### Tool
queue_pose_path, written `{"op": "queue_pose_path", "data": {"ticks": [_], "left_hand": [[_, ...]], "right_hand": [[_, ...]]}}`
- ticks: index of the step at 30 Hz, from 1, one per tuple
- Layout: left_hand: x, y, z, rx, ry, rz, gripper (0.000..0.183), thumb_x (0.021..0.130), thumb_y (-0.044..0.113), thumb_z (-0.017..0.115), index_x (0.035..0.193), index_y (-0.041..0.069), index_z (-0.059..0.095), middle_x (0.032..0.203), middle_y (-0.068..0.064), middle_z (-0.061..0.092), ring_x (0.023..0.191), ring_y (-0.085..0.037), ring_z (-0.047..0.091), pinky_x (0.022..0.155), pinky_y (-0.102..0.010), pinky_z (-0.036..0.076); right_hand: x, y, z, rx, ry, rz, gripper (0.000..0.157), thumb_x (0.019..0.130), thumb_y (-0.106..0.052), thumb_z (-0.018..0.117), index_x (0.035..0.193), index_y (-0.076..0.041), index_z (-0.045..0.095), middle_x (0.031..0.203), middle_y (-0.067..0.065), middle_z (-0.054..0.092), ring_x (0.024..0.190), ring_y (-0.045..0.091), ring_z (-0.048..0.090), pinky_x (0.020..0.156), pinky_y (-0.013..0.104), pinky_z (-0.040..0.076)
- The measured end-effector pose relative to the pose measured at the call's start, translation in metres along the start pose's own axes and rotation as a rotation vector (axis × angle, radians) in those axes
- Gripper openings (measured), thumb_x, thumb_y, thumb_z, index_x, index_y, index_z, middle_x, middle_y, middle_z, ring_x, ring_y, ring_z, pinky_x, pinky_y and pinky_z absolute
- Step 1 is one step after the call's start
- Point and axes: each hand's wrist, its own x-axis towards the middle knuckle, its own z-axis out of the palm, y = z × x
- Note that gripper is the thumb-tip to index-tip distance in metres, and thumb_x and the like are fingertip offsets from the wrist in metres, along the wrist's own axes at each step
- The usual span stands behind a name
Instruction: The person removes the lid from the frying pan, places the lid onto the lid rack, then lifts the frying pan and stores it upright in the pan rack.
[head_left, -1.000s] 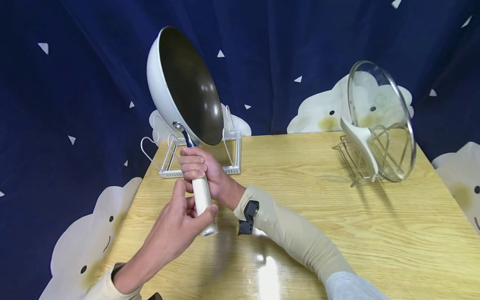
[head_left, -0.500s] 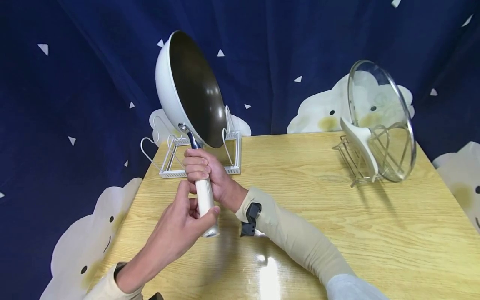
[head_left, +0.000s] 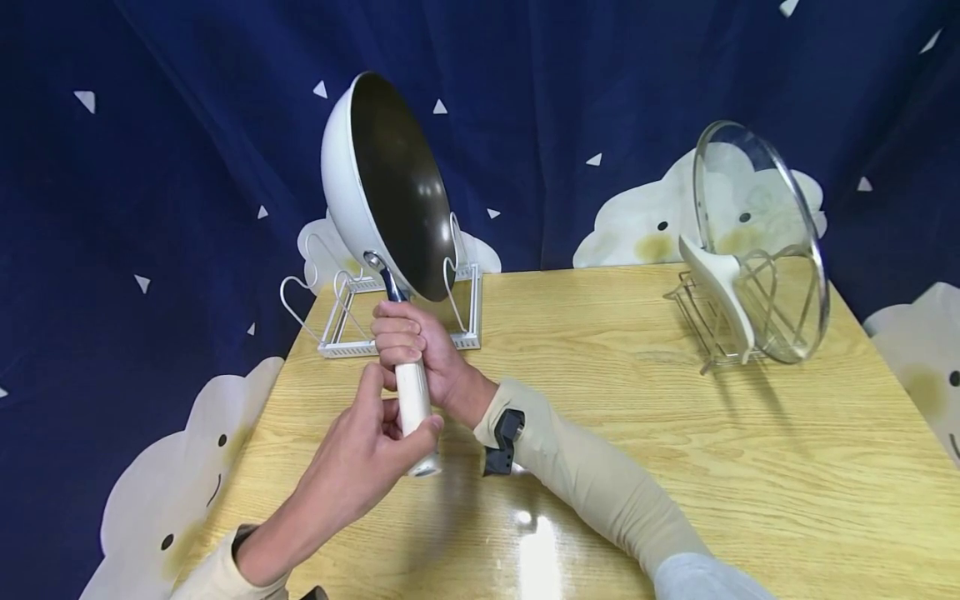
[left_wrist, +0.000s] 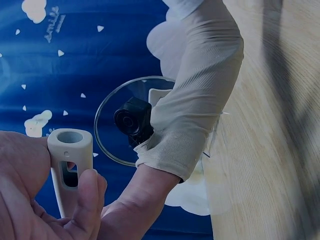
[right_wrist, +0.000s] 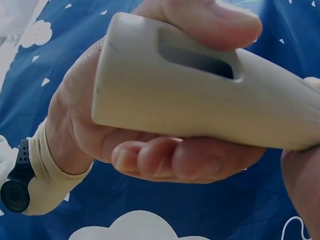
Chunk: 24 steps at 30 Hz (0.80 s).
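Observation:
A deep frying pan [head_left: 401, 192], white outside and dark brown inside, is held up with its bowl tipped on edge and facing right. My right hand [head_left: 416, 346] grips the upper part of its cream handle [head_left: 412, 396], just below the metal neck. Lower down, my left hand [head_left: 360, 458] holds the handle's end between thumb and curled fingers. In the right wrist view the left thumb lies along the slot in the handle [right_wrist: 145, 95], with the fingers beneath. The bowl overlaps a white wire rack [head_left: 397, 346] behind it in the head view.
At the table's right stands a metal wire rack [head_left: 705, 333] bearing a glass lid [head_left: 813, 250] on edge, its white handle [head_left: 723, 287] facing left. A dark blue curtain [head_left: 525, 125] with cloud prints hangs behind the wooden table [head_left: 637, 417].
The pan has shifted right and slightly down, its bowl now more in front of the white rack. Both hands have moved slightly with it, keeping their hold. The lid has stayed put.

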Motion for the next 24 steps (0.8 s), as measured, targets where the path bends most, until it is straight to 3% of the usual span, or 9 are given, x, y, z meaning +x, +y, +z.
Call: {"op": "queue_pose_path", "data": {"ticks": [12, 19, 24], "left_hand": [[0.0018, -0.002, 0.0042, 0.015, 0.006, 0.004, 0.041, 0.089, 0.019, 0.073, 0.116, 0.012, 0.043, 0.08, -0.001, 0.068, 0.069, -0.013, 0.062, 0.055, -0.028, 0.05], [0.0031, -0.0022, 0.0061, 0.042, 0.01, 0.025, 0.04, 0.089, 0.021, 0.073, 0.114, 0.012, 0.043, 0.078, 0.003, 0.068, 0.067, -0.011, 0.061, 0.054, -0.027, 0.049], [0.0039, -0.0021, 0.0052, 0.054, 0.006, 0.029, 0.04, 0.089, 0.021, 0.073, 0.114, 0.012, 0.043, 0.079, 0.002, 0.068, 0.068, -0.011, 0.061, 0.055, -0.027, 0.049]], "right_hand": [[-0.0034, -0.0016, -0.0032, -0.002, -0.018, -0.02, 0.041, 0.113, -0.026, 0.02, 0.084, -0.011, 0.044, 0.055, -0.007, 0.04, 0.041, 0.004, 0.034, 0.037, 0.018, 0.037], [-0.0041, -0.0045, -0.0056, 0.023, -0.058, 0.001, 0.043, 0.113, -0.027, 0.018, 0.082, -0.011, 0.043, 0.059, -0.012, 0.027, 0.043, 0.002, 0.028, 0.038, 0.019, 0.038], [-0.0035, -0.0051, -0.007, 0.029, -0.071, 0.008, 0.044, 0.113, -0.028, 0.018, 0.081, -0.012, 0.043, 0.06, -0.012, 0.026, 0.044, 0.001, 0.026, 0.038, 0.019, 0.038]]}}
